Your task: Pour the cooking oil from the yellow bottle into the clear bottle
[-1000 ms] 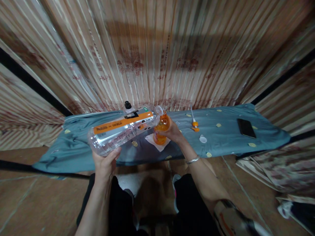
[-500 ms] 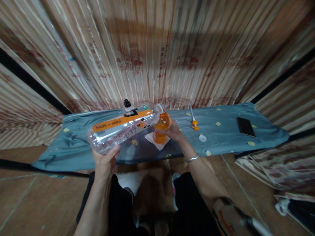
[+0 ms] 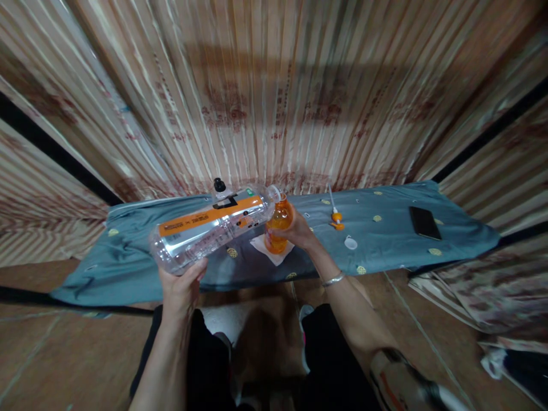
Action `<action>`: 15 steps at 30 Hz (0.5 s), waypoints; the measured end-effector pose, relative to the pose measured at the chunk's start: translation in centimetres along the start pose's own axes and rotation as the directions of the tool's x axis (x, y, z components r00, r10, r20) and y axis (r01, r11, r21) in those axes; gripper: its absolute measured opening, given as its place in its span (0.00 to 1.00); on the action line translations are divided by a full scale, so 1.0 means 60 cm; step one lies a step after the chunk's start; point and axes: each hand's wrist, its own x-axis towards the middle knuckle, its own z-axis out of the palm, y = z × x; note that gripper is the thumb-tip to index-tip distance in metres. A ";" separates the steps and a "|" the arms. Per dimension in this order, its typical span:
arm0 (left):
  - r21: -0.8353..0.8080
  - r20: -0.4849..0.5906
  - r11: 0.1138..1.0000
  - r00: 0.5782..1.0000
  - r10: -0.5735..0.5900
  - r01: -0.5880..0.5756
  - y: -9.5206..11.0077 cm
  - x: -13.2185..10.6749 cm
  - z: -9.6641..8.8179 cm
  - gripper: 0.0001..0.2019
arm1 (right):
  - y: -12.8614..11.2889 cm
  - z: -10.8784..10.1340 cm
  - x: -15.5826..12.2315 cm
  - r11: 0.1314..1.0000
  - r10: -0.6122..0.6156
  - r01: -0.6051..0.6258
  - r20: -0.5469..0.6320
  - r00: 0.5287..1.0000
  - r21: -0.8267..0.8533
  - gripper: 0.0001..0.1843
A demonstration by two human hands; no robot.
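Observation:
My left hand (image 3: 182, 282) is closed around the base end of a large clear plastic bottle (image 3: 214, 225) with an orange and silver label. The bottle is tilted nearly flat, its uncapped mouth at the rim of a small orange bottle (image 3: 280, 222). Around that orange bottle wraps my right hand (image 3: 297, 228), holding it upright over a white tissue (image 3: 274, 257). Whether liquid runs between the mouths I cannot tell. An orange pump head (image 3: 337, 220) with a clear tube lies to the right, close to a small white cap (image 3: 350, 242).
A blue cloth with yellow prints covers the narrow table (image 3: 385, 245). Behind the large bottle stands a container with a black top (image 3: 220, 185). A black phone-like slab (image 3: 424, 222) lies at the right. Striped curtains (image 3: 274, 103) hang behind, with dark frame bars at both sides.
Both hands keep the two bottles in nearly the same pose, mouth to mouth. The whole view has shifted slightly.

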 end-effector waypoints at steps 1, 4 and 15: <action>0.001 0.003 1.000 1.000 0.003 -0.003 0.000 0.000 0.000 0.35 | -0.001 0.000 0.000 1.000 0.005 -0.005 -0.003 1.000 -0.003 0.51; 0.005 0.014 1.000 1.000 0.022 -0.022 -0.002 0.002 0.000 0.33 | 0.001 -0.003 0.000 1.000 0.002 -0.002 0.017 1.000 -0.006 0.51; 0.015 0.011 0.999 0.999 0.032 -0.032 -0.002 0.002 -0.002 0.32 | 0.013 -0.006 0.002 1.000 -0.001 0.001 0.028 1.000 0.001 0.49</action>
